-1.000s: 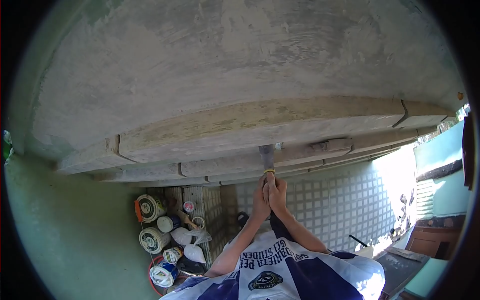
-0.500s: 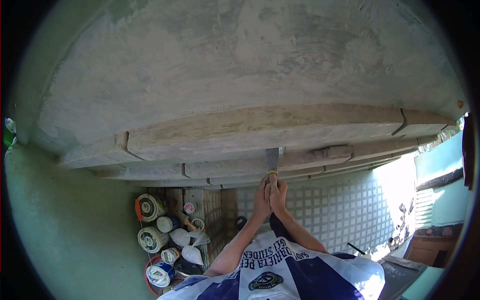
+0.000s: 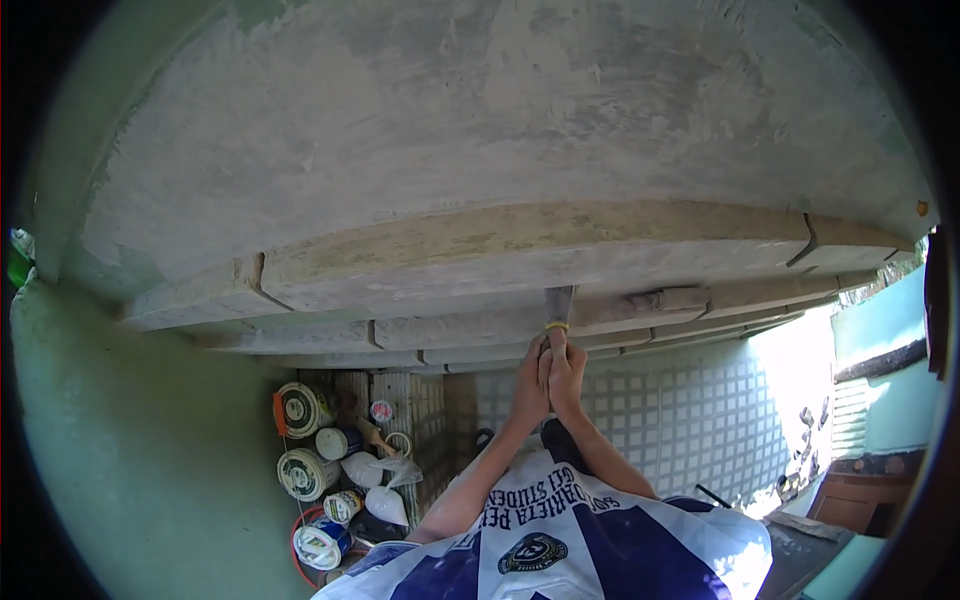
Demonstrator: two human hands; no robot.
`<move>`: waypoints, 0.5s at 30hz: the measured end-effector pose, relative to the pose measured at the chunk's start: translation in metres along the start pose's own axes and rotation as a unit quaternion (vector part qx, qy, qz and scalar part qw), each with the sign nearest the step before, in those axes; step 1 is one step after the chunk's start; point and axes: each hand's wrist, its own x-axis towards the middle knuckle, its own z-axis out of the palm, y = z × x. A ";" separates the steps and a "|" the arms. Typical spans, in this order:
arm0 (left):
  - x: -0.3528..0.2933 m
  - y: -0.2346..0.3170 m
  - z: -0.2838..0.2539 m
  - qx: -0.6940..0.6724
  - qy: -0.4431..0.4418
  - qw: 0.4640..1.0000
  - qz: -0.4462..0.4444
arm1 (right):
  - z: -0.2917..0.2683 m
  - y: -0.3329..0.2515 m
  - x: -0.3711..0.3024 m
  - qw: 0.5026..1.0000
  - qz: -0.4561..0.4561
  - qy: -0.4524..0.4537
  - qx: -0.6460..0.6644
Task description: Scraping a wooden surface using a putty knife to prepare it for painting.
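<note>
A putty knife (image 3: 559, 306) with a flat metal blade and a yellow band at its neck points away from me. Its blade reaches the underside edge of a stepped wall ledge (image 3: 480, 285). Around its handle my left hand (image 3: 532, 378) and my right hand (image 3: 567, 375) are closed together, so most of the handle is hidden. Above the ledge rises a wall (image 3: 420, 130) with patchy grey-white coating. Right of the blade, a dusty brown, block-like object (image 3: 670, 300) lies on a lower step.
Several paint buckets (image 3: 306, 475) and knotted plastic bags (image 3: 385, 505) stand on the floor at lower left, beside a green wall (image 3: 120, 440). Corrugated boards (image 3: 425, 405) lie near them. A tiled floor (image 3: 690, 410) stretches right, and a dark table (image 3: 805, 550) stands lower right.
Both my hands and the putty knife have shifted slightly right and a little farther from me. My grip on the knife looks the same.
</note>
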 end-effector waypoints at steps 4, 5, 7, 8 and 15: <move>0.011 0.018 -0.002 -0.028 -0.009 1.000 0.006 | 0.004 -0.008 0.010 1.000 -0.020 -0.002 0.016; 0.010 0.016 -0.002 -0.028 -0.007 1.000 -0.001 | 0.003 -0.003 0.011 0.999 -0.031 0.002 0.022; 0.003 0.005 0.000 -0.032 -0.022 0.999 -0.018 | -0.005 0.015 0.007 1.000 -0.022 0.008 0.009; 0.000 -0.001 0.000 -0.037 -0.038 0.998 -0.036 | -0.009 0.024 0.005 1.000 -0.014 0.015 -0.005; 0.011 0.031 -0.008 -0.030 -0.011 0.999 0.014 | 0.010 -0.018 0.003 0.999 -0.034 -0.021 0.034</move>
